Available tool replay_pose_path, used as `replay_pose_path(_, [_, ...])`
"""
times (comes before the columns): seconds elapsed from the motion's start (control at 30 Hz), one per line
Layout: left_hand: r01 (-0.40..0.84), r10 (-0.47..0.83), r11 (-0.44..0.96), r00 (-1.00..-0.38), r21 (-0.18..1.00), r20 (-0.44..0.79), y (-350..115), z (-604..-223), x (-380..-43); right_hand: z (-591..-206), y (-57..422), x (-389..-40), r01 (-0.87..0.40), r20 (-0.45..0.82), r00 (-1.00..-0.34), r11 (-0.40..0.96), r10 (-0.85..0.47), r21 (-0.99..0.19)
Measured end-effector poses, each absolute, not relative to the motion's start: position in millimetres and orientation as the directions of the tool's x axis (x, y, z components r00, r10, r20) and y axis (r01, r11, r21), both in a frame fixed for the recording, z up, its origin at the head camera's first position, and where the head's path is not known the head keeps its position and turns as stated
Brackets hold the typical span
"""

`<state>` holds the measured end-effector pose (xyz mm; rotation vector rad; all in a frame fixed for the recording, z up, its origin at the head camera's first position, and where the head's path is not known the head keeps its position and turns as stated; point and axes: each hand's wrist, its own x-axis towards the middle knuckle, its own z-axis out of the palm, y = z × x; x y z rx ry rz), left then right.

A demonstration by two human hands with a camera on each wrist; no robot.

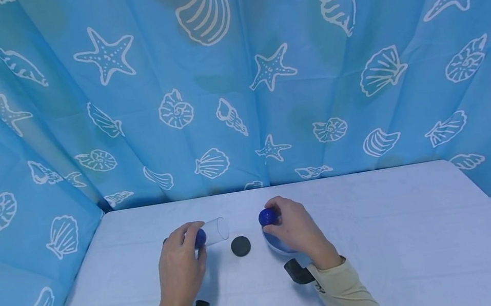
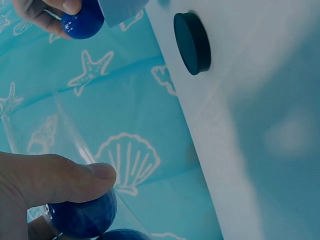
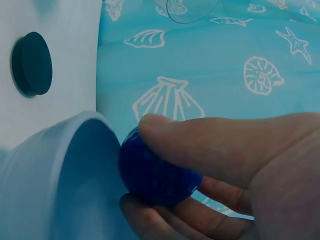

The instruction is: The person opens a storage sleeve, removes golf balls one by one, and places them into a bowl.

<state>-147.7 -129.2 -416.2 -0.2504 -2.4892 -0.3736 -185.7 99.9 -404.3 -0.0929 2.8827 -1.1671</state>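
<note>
My left hand grips a clear plastic tube, tilted with its open mouth facing right. Inside it, a blue golf ball shows beneath my thumb, with part of another blue ball below; my fingers hide the tube's far end. My right hand pinches a dark blue golf ball between thumb and fingers. That ball is over the left rim of a light blue bowl, which my right hand partly covers in the head view.
A round black lid lies flat on the white-covered table, between the tube and the bowl. Blue curtains with white shells and starfish hang behind the table and at both sides. Black wrist mounts stick out from the sleeves.
</note>
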Motion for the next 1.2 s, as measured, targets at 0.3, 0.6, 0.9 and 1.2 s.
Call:
replay_pose_path(0.3, [0.269,0.1,0.942,-0.797,0.202,0.596,-130,-417,-148,-408,102,-187,-0.022,-0.052,-0.996,0.76,-0.073,-0.649])
replay_pose_path(0.6, [0.273,0.103,0.941,-0.795,0.201,0.597,-129,-418,-148,-410,101,-186,-0.004,-0.089,-0.994,0.808,-0.07,-0.589])
replay_pose_path(0.9, [0.29,0.126,0.941,-0.779,0.175,0.615,-129,-418,-149,-414,102,-188,-0.02,-0.09,-0.992,0.822,-0.086,-0.569])
replay_pose_path(1.2, [0.295,0.131,0.939,-0.779,0.175,0.613,-129,-419,-149,-419,104,-189,-0.038,-0.092,-0.99,0.826,-0.108,-0.562])
